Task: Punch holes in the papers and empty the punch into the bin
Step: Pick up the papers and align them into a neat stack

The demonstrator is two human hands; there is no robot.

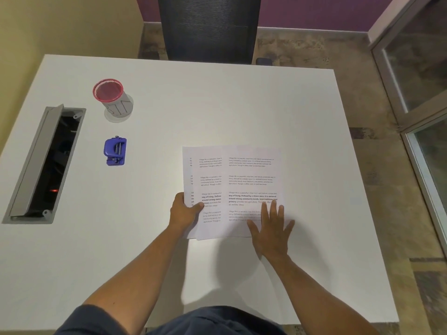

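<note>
Printed white papers [232,184], fanned and overlapping, lie in the middle of the white table [242,105]. My left hand [184,211] grips their left edge, thumb on top. My right hand [272,226] lies flat with fingers spread on the lower right part of the sheets. A blue hole punch [115,151] stands alone on the table to the left, well apart from both hands. Farther back on the left is a small mesh bin [112,96] with a red rim.
An open grey cable tray [43,165] is set into the table's left side. A dark mesh office chair [209,27] stands behind the far edge. A glass door [416,76] is on the right.
</note>
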